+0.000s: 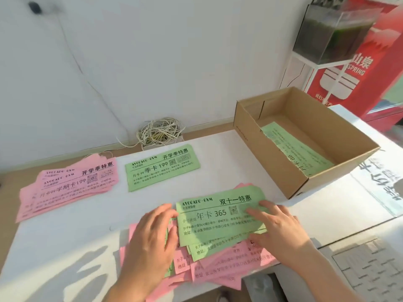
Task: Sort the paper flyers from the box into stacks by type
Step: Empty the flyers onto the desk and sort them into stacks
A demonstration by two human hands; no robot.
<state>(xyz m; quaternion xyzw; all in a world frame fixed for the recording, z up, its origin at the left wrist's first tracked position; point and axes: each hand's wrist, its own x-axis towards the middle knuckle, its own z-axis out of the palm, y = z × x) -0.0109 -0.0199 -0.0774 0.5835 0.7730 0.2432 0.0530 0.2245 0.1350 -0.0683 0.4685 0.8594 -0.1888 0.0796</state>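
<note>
A green flyer (pixel 220 216) lies on top of a mixed pink-and-green pile (pixel 209 260) at the near table (pixel 72 234) edge, with the left hand (pixel 152 234) flat at its left end and the right hand (pixel 277 227) fingers spread on its right end; neither hand grips it. Its heading differs from the lone green flyer (pixel 161 167) beyond, so it probably needs its own stack, apart from the pink stack (pixel 67 186). It should be slid off alone; more flyers remain in the box (pixel 305 182).

Single head-worn wide-angle view, looking forward and down over a white table (pixel 87 236), close above both hands at the near edge, wall (pixel 152 62) behind, cardboard box (pixel 272 158) far right
</note>
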